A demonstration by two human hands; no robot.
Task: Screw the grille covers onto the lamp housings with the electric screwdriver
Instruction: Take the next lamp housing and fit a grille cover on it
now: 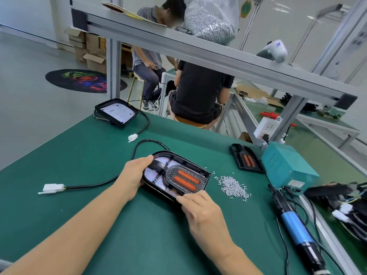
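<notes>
- The lamp housing [175,175] is lying mid-mat, gripped at its far end by the left hand [132,176].
- The grille cover [185,181] is pressed down by the right hand [202,210], fingers curled at its near edge.
- The cover should be seated flush before the electric screwdriver [296,228] is fetched.
- Screw holes cannot be made out; the driver's bit is hard to see.

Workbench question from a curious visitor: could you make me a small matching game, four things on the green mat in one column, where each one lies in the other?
Things:
1. electric screwdriver
2. pile of screws
3. white connector
4. lamp housing

Places:
A. between both hands
B. far left, at a black cable's end
C. right edge, lying flat
D. just right of the held lamp

Pairs: 1-C, 2-D, 3-B, 4-A
</notes>
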